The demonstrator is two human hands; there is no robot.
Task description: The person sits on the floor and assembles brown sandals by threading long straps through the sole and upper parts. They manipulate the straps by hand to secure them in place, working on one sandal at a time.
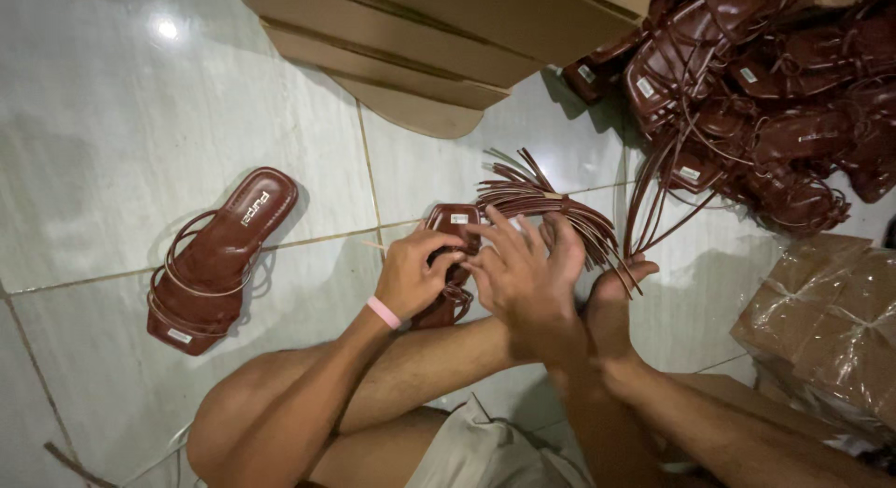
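Both hands are on one brown sandal (455, 264) resting on the person's leg. The left hand (411, 278) pinches it, and the right hand (523, 273) grips a bunch of thin straps (551, 203). One finished sandal (219, 259) lies on the floor (103, 152). A big pile of sandals (765, 105) waits nearby.

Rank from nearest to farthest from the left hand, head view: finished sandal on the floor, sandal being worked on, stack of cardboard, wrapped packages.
From the left hand:
1. Sandal being worked on: touching it, under the fingers.
2. Finished sandal: on the tiles, to the left.
3. Stack of cardboard: at the top, beyond the hands.
4. Wrapped packages: far right edge.
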